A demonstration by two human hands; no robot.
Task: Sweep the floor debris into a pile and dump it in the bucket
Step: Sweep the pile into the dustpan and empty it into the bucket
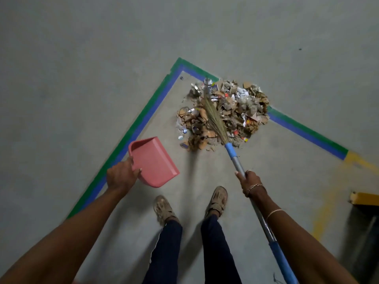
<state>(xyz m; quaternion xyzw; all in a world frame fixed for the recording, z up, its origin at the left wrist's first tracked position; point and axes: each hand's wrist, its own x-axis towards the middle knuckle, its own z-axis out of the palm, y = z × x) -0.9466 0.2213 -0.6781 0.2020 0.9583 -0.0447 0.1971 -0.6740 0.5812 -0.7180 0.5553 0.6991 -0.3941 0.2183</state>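
The debris pile (223,113) lies gathered on the floor (82,58) in the corner of the green and blue tape (143,117), so the sweeping seems finished. The broom (215,117) rests its bristles on the pile, its handle gripped by the right hand (249,181). The left hand (121,176) grips the pink dustpan (152,160) just beside the pile, raised, probably ready for scooping; no bucket is visible.

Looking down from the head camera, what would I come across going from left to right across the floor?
In order: left hand → pink dustpan → debris pile → yellow block. The broom in the right hand overlaps the pile, so it is left out.
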